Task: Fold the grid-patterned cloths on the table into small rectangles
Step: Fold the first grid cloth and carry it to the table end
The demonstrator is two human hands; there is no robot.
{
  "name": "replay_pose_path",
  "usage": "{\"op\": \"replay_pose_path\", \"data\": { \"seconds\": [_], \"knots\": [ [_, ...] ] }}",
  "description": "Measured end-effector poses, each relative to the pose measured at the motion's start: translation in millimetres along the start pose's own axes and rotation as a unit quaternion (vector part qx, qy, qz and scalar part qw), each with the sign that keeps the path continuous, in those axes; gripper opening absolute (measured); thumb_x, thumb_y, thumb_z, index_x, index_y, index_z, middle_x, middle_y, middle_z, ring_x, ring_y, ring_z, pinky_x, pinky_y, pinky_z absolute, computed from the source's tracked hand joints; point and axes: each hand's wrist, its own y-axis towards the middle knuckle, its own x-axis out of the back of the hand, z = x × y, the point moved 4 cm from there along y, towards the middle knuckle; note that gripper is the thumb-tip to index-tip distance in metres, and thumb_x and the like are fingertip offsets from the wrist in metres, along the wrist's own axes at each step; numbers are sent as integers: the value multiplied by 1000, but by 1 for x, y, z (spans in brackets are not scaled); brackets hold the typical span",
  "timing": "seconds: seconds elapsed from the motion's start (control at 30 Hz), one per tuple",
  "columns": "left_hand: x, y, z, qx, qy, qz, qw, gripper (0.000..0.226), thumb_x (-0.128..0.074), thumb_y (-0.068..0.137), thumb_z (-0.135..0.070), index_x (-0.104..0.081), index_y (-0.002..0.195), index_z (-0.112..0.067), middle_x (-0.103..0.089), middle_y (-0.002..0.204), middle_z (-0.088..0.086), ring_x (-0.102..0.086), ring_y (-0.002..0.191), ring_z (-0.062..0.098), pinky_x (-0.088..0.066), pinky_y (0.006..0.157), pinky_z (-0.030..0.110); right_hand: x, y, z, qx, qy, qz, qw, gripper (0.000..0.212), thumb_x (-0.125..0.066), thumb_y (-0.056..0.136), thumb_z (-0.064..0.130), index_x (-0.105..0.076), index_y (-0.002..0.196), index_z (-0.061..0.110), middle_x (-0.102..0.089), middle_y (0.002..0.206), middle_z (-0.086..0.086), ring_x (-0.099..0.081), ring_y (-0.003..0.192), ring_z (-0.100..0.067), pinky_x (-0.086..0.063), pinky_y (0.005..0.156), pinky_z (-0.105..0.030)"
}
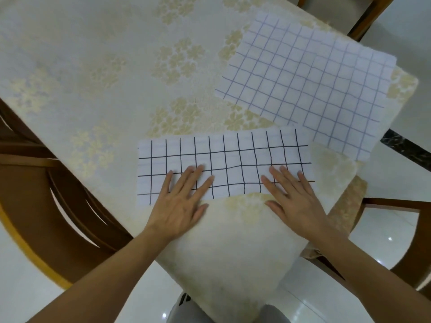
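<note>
A white cloth with a black grid (228, 157) lies near the table's front edge as a long, narrow strip, folded over once. My left hand (184, 199) rests flat on its near left part, fingers spread. My right hand (291, 194) presses flat on its near right part, fingers spread too. Neither hand grips anything. A second white cloth with a pale purple grid (307, 85) lies spread out flat at the back right, its near right corner hanging over the table's edge.
The table wears a cream cloth with gold flower prints (93, 78), its corner draping toward me. Wooden chairs stand at the left (46, 194), the right (396, 229) and the far right (363, 17). Glossy white floor tiles lie below.
</note>
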Motion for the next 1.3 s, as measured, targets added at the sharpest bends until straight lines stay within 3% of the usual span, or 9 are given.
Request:
{"op": "replay_pose_path", "data": {
  "seconds": [0.23, 0.43, 0.5, 0.6, 0.67, 0.77, 0.9, 1.1, 1.3],
  "knots": [
    [-7, 13, -1, 11, 4, -6, 1000, 62, -26, 102, -46, -2, 157, -33, -3, 167, 4, -13, 152, 28, -15, 120, 56, -8, 9, -9, -4, -10, -35, 999, 46, -45, 107, 28, -40, 151, 18, -34, 159, -9, -30, 148, -31, -29, 116, -58],
    [-8, 8, -2, 19, 20, 8, 1000, 58, -19, 101, -42, -9, 157, -34, -13, 166, 3, -20, 150, 31, -18, 118, 58, -5, 5, -17, 11, -16, -36, 999, 50, -58, 100, 10, -47, 148, 17, -35, 159, -9, -33, 146, -33, -28, 116, -59],
    [-8, 2, -5, 21, 20, 19, 999, 58, -17, 100, -42, -8, 157, -35, -12, 166, 3, -19, 150, 32, -17, 118, 59, -4, 2, -18, 17, -16, -22, 999, 49, -55, 100, 7, -47, 147, 17, -35, 159, -9, -32, 147, -33, -27, 117, -59],
    [-7, -7, -15, 29, -1, 22, 999, 59, -19, 101, -47, -4, 157, -36, -7, 166, 5, -15, 152, 30, -15, 118, 60, -1, -3, -17, 13, -5, 17, 1000, 48, -49, 104, 22, -42, 150, 17, -31, 161, -9, -29, 148, -32, -26, 117, -59],
    [-3, -11, -20, 38, -28, 11, 999, 63, -20, 100, -57, -3, 157, -37, -3, 167, 4, -11, 153, 27, -13, 119, 59, 4, -2, -15, -9, 18, 37, 999, 55, -44, 104, 40, -35, 154, 17, -29, 162, -9, -25, 150, -29, -26, 117, -59],
    [6, -2, -11, 52, -58, -16, 997, 64, -15, 99, -62, -5, 157, -37, -3, 167, 0, -6, 153, 22, -11, 121, 56, 12, 14, -12, -48, 53, 61, 996, 63, -32, 104, 52, -24, 157, 18, -22, 164, -7, -15, 153, -27, -20, 121, -55],
    [7, 31, 17, 100, -79, -32, 991, 61, -15, 101, -57, -5, 157, -37, 0, 167, -2, -2, 153, 21, -9, 122, 54, 7, 60, -9, -121, 56, 94, 987, 67, -18, 103, 59, -10, 160, 24, -7, 168, -4, 0, 155, -23, -7, 125, -48],
    [-7, 49, 41, 140, -89, -34, 986, 61, -15, 101, -57, -2, 157, -37, 5, 167, -2, 4, 153, 19, -6, 122, 53, -13, 101, -24, -207, 23, 125, 970, 73, -9, 98, 67, 2, 159, 29, 3, 168, -3, 5, 154, -27, -2, 124, -52],
    [-11, 45, 41, 146, -85, -44, 985, 62, -19, 102, -55, -3, 157, -34, 5, 167, 0, 5, 153, 22, -6, 122, 55, -22, 104, -33, -203, 8, 126, 971, 72, -12, 99, 67, 1, 159, 31, 2, 168, -3, 2, 154, -29, -5, 123, -55]
  ]
}}
